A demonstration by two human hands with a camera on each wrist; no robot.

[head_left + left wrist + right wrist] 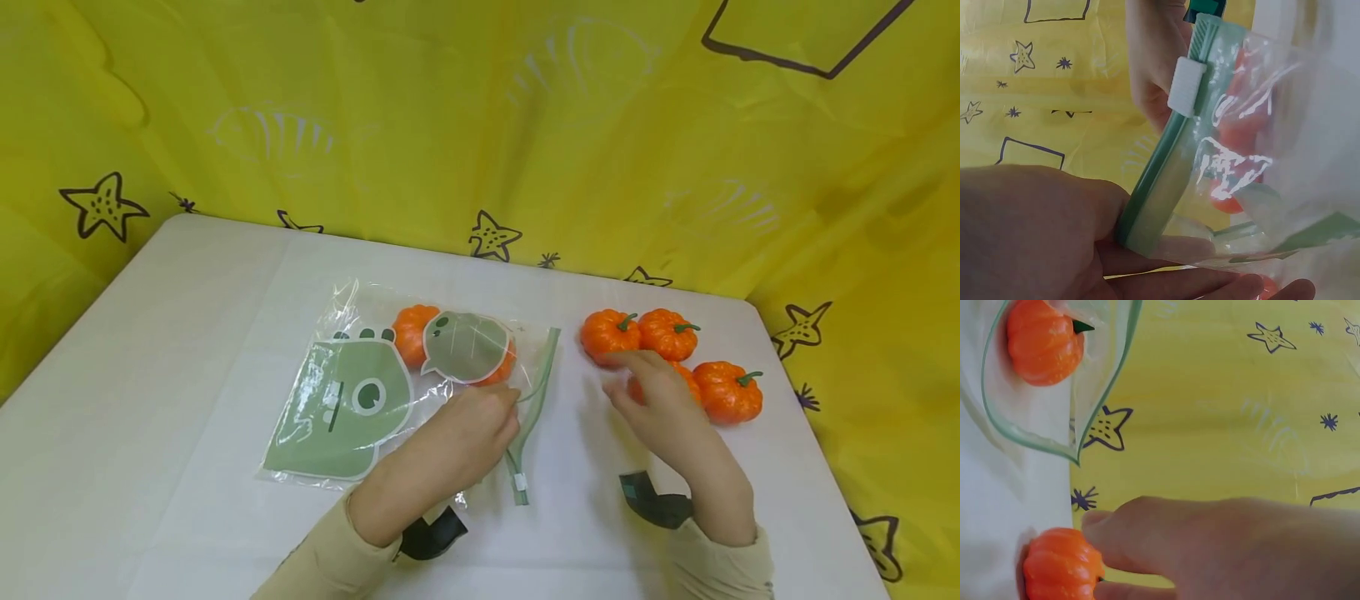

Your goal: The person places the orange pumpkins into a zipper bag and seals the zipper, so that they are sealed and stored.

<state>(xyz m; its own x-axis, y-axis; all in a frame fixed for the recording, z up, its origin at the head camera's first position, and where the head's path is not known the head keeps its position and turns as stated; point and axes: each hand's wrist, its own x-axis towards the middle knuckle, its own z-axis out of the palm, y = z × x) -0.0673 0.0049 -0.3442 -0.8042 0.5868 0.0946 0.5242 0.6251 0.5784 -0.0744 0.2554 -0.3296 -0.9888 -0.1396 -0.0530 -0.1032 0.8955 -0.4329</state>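
A clear zip bag (pixel 337 425) with a green cartoon print lies on the table, its green-edged mouth facing right. Two orange toy pumpkins (pixel 411 333) are inside it. My left hand (pixel 468 433) pinches the bag's edge near the mouth, between thumb and fingers. A white slider (pixel 1186 86) sits on the green zip strip. In the right wrist view, the mouth gapes around a pumpkin (pixel 1044 344). My right hand (pixel 667 412) hovers at the group of loose pumpkins (pixel 727 392), fingers extended and apart. Beside its fingertips is one pumpkin (pixel 1060 565); whether they touch, I cannot tell.
Several loose pumpkins with green stems, one of them a pumpkin (pixel 610 333) at the back, cluster on the right of the white table (pixel 187 350). A yellow cloth (pixel 420 108) with drawn stars and fish hangs behind and at the sides. Dark straps are at both wrists.
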